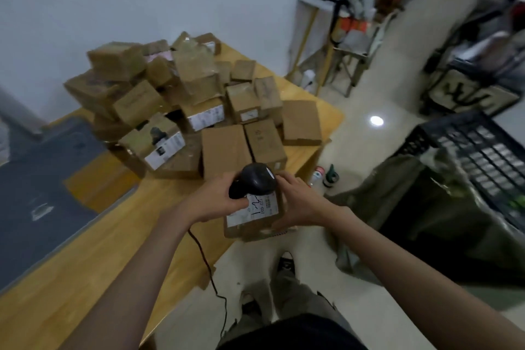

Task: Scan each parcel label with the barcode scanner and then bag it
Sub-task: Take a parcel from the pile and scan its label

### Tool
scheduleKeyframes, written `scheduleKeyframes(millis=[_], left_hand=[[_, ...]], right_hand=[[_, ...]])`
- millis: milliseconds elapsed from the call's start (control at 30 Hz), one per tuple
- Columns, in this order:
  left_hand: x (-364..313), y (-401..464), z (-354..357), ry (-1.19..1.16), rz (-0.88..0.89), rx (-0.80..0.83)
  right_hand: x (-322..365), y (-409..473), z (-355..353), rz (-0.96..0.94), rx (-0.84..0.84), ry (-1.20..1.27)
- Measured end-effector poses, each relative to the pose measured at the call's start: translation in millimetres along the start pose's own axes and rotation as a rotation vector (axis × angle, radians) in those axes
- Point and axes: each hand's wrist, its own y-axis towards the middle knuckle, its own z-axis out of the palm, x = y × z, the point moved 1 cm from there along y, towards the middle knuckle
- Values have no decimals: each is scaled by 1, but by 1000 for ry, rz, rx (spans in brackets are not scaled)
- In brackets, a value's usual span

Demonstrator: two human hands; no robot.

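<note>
Head view: a person stands at the corner of a wooden surface (93,250), legs and shoes at the bottom centre of the frame.
Left hand (218,202): at centre frame, fingers curled round the handle of the black barcode scanner (257,180).
Scanner: its head points down at the parcel just below it; a black cable (207,267) trails from it toward the lower centre.
Right hand (298,202): just right of the scanner, fingers spread along the right side of the held parcel (252,221), thumb lying along the parcel's near right edge.
Held parcel: a brown cardboard box between the two hands, over the surface's edge, its top turned up.
Label (252,209): white, on the parcel's top, with handwritten marks; the left fingers touch its left end.
Bag (426,207): a dark green sack, mouth open, on the floor at the right of the frame.
Crate (483,150): black, behind the bag at right.
Parcel pile (181,105): many brown boxes heaped on the surface above the hands, left of centre.
Bottles (324,176): two small ones on the floor beside the surface's corner.
</note>
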Motion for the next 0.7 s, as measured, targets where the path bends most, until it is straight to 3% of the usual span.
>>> scheduleKeyframes(millis=[333,700], left_hand=[[-101,81,91,100,128,210],[-199,170,202,91,112,400]], right_hand=[[-119,-111,-5,370,-116,86],[-267,-202,-1,902,-215,267]])
